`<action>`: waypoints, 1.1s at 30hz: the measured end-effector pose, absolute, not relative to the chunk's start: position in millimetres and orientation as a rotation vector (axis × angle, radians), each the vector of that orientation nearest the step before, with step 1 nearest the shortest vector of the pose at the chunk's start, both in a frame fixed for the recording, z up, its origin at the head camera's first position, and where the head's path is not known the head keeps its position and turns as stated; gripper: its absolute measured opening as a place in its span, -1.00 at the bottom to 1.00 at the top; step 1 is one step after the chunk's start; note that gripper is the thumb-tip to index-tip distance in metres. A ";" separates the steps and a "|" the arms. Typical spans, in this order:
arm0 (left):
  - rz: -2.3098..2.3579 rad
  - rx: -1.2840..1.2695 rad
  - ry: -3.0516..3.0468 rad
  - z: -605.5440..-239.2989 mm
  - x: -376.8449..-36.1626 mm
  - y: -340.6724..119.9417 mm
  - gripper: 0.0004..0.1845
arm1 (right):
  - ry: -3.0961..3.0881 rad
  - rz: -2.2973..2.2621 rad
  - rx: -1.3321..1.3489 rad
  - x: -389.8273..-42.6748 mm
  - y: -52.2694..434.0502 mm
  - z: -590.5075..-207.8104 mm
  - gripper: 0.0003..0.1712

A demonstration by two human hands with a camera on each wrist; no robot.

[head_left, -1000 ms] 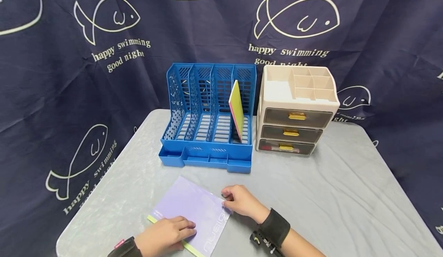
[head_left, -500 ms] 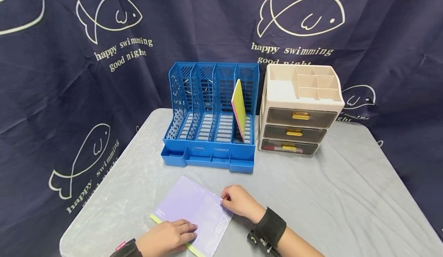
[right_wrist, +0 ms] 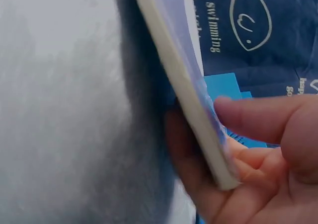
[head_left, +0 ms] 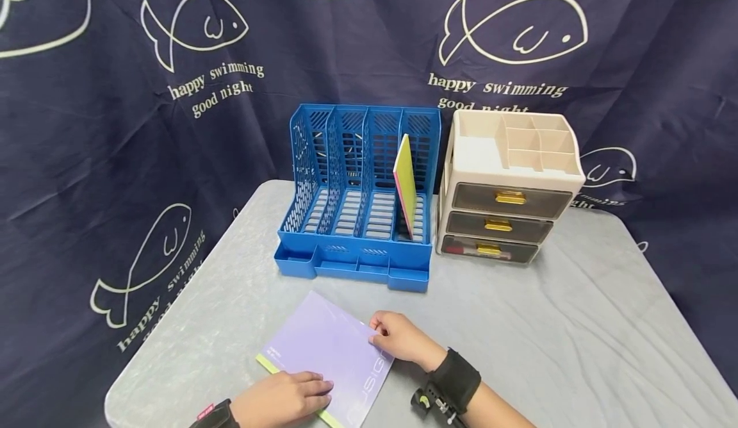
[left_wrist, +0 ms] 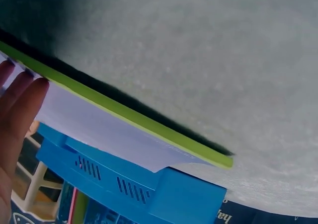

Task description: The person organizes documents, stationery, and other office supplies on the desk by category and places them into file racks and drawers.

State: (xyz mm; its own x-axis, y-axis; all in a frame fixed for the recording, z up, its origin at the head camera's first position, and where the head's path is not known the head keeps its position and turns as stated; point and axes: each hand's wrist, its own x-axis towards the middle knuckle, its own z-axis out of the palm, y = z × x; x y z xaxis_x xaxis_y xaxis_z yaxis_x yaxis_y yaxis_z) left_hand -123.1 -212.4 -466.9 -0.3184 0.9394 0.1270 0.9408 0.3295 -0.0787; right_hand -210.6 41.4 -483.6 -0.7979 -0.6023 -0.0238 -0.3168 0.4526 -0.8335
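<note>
A purple notebook (head_left: 331, 345) with a lime-green spine lies at an angle near the front of the table. My left hand (head_left: 285, 397) rests on its cover by the spine, the fingers stretched out; in the left wrist view the fingers (left_wrist: 29, 102) lie flat over the purple face. At the opposite side, my right hand (head_left: 400, 337) pinches the corner of the notebook. The right wrist view shows the thumb (right_wrist: 248, 117) above the cover and fingers under the thick page edge (right_wrist: 171, 75), which stands off the tabletop there.
Behind the notebook stands a blue file rack (head_left: 352, 255) with upright slots, a yellow-green notebook (head_left: 406, 184) leaning in the rightmost. To its right is a cream drawer organizer (head_left: 510, 184) with gold handles. A dark blue fish-print curtain (head_left: 369, 43) hangs behind the grey-covered table (head_left: 553, 351).
The head view has turned slightly left, so the rack, organizer and notebook appear further right. Both hands keep their places on the purple notebook.
</note>
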 end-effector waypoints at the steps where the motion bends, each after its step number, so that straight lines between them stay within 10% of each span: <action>1: -0.022 -1.750 -2.437 -466.2 -123.0 -211.6 -0.76 | 2.368 -1.298 -0.765 -210.8 42.3 -483.4 -0.92; 33: -0.589 -1.215 -1.777 -402.6 -166.1 -181.2 -0.71 | 1.781 -2.280 -0.336 -183.1 122.6 -435.8 -0.87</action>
State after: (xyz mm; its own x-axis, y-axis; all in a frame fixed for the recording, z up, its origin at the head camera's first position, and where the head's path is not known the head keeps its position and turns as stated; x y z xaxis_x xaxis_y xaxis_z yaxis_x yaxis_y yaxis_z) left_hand -166.1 -181.2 -402.6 -0.1352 0.4915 0.8603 0.9079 0.4091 -0.0911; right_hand -183.1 122.6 -435.8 -0.9478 -0.3164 0.0394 0.0384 -0.2359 -0.9710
